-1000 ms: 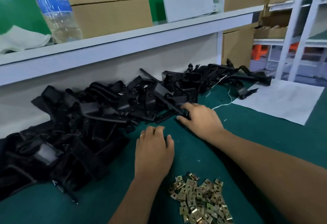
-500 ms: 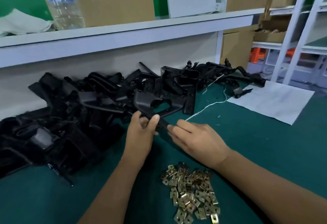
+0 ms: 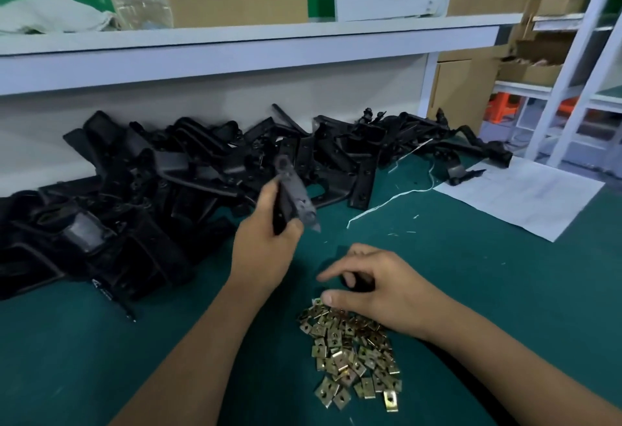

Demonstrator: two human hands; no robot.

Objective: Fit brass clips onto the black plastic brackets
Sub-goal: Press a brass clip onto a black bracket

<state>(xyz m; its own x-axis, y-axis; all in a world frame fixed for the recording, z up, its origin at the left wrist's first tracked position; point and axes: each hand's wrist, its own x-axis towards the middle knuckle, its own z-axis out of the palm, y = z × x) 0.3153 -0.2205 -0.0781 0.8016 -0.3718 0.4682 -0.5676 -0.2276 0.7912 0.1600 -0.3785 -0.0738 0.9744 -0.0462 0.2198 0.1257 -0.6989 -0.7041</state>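
Your left hand (image 3: 266,244) grips a black bracket (image 3: 292,196) at 12 o'clock; your right hand (image 3: 380,287), fingers loosely spread, touches the brass clips (image 3: 353,351).

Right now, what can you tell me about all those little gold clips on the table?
The clips are small, flat, squarish pieces of shiny brass-coloured metal, many with a hole in the middle. They lie loose in a long heap on the green table, some overlapping, some tilted. The right hand rests over the heap's far end, its thumb touching the top clips. The left hand, holding a black bracket, is not touching them.
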